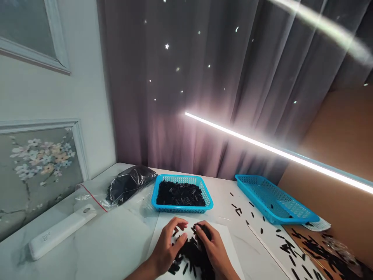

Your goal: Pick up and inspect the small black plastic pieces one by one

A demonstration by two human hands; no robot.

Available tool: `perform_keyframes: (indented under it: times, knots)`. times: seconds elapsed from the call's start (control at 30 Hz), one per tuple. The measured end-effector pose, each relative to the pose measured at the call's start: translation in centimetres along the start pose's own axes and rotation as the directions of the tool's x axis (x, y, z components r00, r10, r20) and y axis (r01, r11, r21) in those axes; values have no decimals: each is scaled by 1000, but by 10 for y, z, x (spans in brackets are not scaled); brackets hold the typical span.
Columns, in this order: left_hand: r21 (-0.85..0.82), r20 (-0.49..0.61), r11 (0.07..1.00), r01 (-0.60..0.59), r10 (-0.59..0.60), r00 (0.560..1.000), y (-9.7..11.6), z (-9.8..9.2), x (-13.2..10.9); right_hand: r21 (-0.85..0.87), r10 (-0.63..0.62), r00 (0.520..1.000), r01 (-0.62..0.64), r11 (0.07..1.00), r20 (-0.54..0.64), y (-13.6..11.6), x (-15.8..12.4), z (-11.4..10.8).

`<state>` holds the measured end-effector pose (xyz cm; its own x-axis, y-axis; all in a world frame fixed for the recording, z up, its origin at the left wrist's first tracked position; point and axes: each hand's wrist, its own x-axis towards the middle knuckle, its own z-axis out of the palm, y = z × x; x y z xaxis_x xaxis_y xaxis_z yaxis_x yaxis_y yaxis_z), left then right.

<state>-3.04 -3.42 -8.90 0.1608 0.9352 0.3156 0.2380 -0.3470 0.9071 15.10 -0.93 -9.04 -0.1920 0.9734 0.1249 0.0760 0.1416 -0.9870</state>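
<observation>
Loose pieces (189, 252) on a sheet (230, 249). Behind it, a full basket (186, 179), between a bag (131, 184) on the left and a second basket (274, 200) on the right.

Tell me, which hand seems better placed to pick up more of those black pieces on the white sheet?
Probably the right: the right hand rests on top of the heap of black pieces, while the left hand curves beside it, over the heap's left edge.
</observation>
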Motion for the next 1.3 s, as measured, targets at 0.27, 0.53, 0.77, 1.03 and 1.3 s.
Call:
perform_keyframes:
  times: [0.27, 0.53, 0.77, 1.03, 1.3]
  knots:
    - [30, 49, 996, -87, 86, 995, 10, 9, 15, 598, 284, 952, -295, 745, 115, -23, -1, -3]
    - [241, 306, 952, -187, 109, 946, 46, 15, 48, 795, 474, 863, -406, 450, 172, -23, -7, -9]
    - [318, 305, 905, -282, 184, 934, 44, 13, 62, 722, 450, 889, -364, 588, 82, -26, -13, -8]
    - [175, 200, 983, -53, 17, 980, 52, 3, 63, 618, 342, 935, -321, 717, 90, -25, -12, -12]
    - [40, 231, 996, 83, -90, 969, 58, 2, 59, 448, 232, 970, -239, 861, 70, -32, -20, -15]
